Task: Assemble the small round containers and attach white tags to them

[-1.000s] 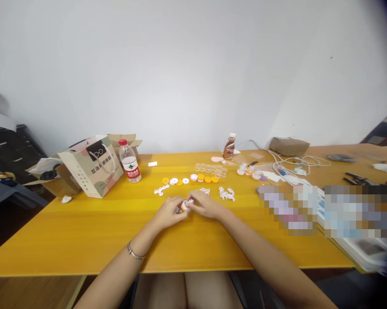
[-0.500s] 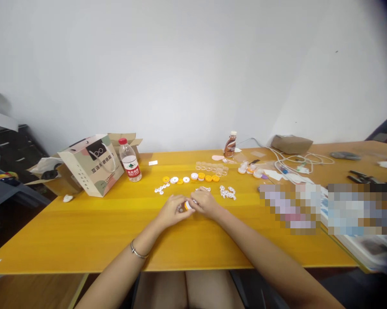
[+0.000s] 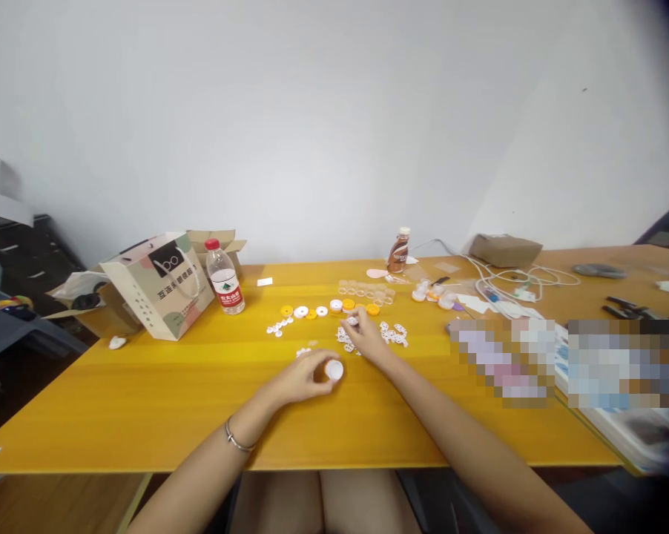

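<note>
My left hand point(image 3: 300, 380) grips a small round case point(image 3: 334, 370) between thumb and fingers, its white, cup-like face turned toward me. Up and to the right, my right hand point(image 3: 366, 335) pinches a small white piece with holes point(image 3: 352, 321). Under and beside that hand lies a pile of similar white perforated pieces point(image 3: 344, 337), with another cluster point(image 3: 393, 334) to its right. Beyond both hands runs a row of round yellow and white parts point(image 3: 301, 312). Small white bits point(image 3: 303, 352) lie just past my left fingers, and small white knobs point(image 3: 279, 327) sit farther left.
Clear ring-shaped parts point(image 3: 366, 290) stand behind the row. A water bottle point(image 3: 226, 282) and paper bag point(image 3: 162, 285) occupy the left. At the back is a brown drink bottle point(image 3: 398, 251). White cables point(image 3: 526, 274) and a cardboard box point(image 3: 504, 250) lie to the right.
My hands have moved apart. The right went up and away to the white pieces and now pinches one; the left stayed low and turned the case's white face toward me.
</note>
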A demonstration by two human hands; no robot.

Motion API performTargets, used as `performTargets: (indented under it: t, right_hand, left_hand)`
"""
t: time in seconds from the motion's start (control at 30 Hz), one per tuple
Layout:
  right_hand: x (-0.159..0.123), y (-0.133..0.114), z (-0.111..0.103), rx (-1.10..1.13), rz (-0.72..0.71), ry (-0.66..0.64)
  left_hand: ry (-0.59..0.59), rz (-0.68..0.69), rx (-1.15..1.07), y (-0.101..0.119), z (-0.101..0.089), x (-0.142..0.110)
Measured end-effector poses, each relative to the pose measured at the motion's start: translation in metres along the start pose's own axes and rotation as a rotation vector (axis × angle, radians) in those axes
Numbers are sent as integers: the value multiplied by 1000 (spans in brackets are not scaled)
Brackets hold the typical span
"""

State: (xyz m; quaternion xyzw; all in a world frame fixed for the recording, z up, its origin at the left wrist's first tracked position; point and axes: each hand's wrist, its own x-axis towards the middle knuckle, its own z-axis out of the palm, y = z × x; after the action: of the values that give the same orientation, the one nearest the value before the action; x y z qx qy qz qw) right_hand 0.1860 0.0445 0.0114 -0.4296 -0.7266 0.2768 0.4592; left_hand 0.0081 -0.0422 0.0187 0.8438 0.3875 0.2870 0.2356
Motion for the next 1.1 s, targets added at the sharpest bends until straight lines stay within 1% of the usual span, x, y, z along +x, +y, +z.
performTargets:
  t: [0.13, 0.27, 0.33, 0.4, 0.43, 0.57, 0.6, 0.63, 0.7, 0.77, 0.8, 0.97, 1.1]
  right_hand:
    - [-4, 0, 6, 49, -21, -152]
    - [-6, -2, 10, 96, 10, -242]
    - [-6, -3, 12, 122, 17, -283]
    - [-7, -4, 14, 160, 9, -326]
    - [-7, -4, 14, 177, -2, -346]
    - [-9, -5, 12, 208, -61, -432]
    - [-9, -6, 11, 213, -72, -466]
    - [-10, -7, 10, 221, -80, -504]
    - [-12, -9, 10, 241, -87, -568]
    - [-14, -11, 10, 256, -74, -592]
    - [-14, -12, 10, 262, -60, -595]
    - [-13, -16, 11, 367, 33, -590]
    - [-13, -20, 10, 428, 90, -606]
  left_hand:
    - [-41, -7, -18, 5, -3, -3]
    - [-106, 54, 48, 5, -7, -2]
    - [-111, 81, 66, 3, -7, -2]
    - [-66, 86, 83, -1, -6, -1]
    - [-16, 76, 91, -4, -6, -1]
    - [293, 8, 78, -14, -7, 1]
    - [344, 8, 60, -16, -7, 2]
    - [366, 21, 37, -17, -8, 2]
    - [335, 68, -6, -19, -8, 2]
    - [288, 116, -28, -21, -7, 2]
    - [284, 134, -26, -22, -7, 2]
    - [363, 158, 99, -26, -7, 2]
    - [362, 146, 196, -25, -9, 2]
